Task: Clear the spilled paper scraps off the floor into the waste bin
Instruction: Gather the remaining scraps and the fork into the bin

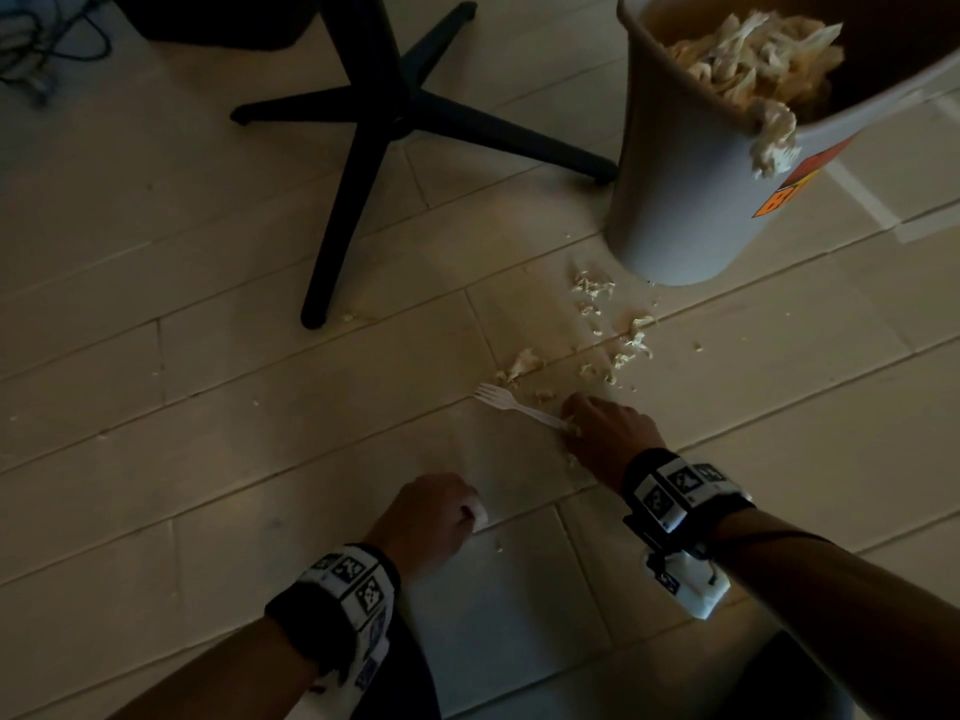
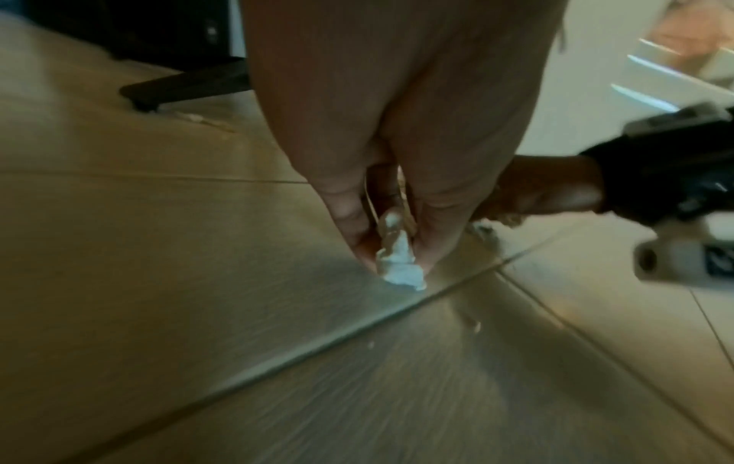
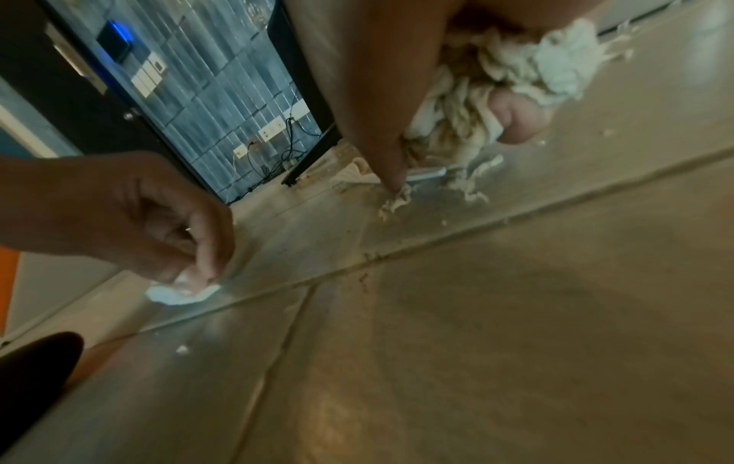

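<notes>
Head view shows the paper scraps strewn in a loose band whose long axis runs from the foot of the waste bin at about 1 o'clock down toward my right hand near centre. They are pale, shredded and crumpled, some stringy, and lie on the tan plank floor. The bin stands tilted, its mouth heaped with the same pale shreds, one clump hanging over its rim.

A white plastic fork lies among the scraps, tines pointing to 10 o'clock, handle end reaching under my right hand. A black chair base spreads its legs at 11 o'clock, one foot close beside the bin.

My right hand is pressed down on the floor with its fingers curled round a thick wad of shreds, which the right wrist view shows bunched against the palm. My left hand, at 6 o'clock, pinches a small white scrap between thumb and fingertips, low against the floor.
</notes>
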Demonstrator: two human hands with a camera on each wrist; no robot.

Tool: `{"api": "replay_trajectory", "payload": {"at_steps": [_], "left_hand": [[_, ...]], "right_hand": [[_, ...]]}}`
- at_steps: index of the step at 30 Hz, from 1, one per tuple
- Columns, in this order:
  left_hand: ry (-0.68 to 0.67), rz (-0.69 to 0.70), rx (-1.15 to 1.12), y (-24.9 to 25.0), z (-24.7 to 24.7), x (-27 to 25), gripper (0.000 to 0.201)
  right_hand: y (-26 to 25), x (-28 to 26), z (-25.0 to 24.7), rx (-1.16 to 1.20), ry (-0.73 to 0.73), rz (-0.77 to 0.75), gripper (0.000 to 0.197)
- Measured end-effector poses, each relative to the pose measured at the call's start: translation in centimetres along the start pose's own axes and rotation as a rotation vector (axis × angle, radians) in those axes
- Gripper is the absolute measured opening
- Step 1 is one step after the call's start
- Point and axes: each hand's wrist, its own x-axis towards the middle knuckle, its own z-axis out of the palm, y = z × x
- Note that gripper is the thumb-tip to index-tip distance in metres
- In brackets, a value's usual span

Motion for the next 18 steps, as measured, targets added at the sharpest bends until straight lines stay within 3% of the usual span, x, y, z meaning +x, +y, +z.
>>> {"api": "replay_trajectory", "payload": {"at_steps": [4,11,13,16,18], "left_hand": [[0.123,-0.051,-0.245,1.0,-2.1,1.6,0.009],[0.238,-0.044,-0.317,3.1,-3.8,3.4,0.009],[0.267,-0.038,-0.35,3.6,-4.2,3.7,0.008],[0.306,-0.002,-0.379,4.9,-5.6,4.0,0.007],[0.338,0.05,-0.369,6.5,-7.0,4.5,0.005]], "right_hand": [[-0.6,0.2,-0.4,-0.05,-0.088,0.026,0.033],[-0.3,-2.2,-2.2,0.01,-0.191,0.04,0.04],[-0.5,-3.3,-4.1,0.07,-0.098,-0.007,0.036],[-1.0,-5.1,-8.9,0.212,0.143,-0.122,0.021],[-1.5,-6.2,-13.3,0.323,0.302,-0.192,0.022]]}}
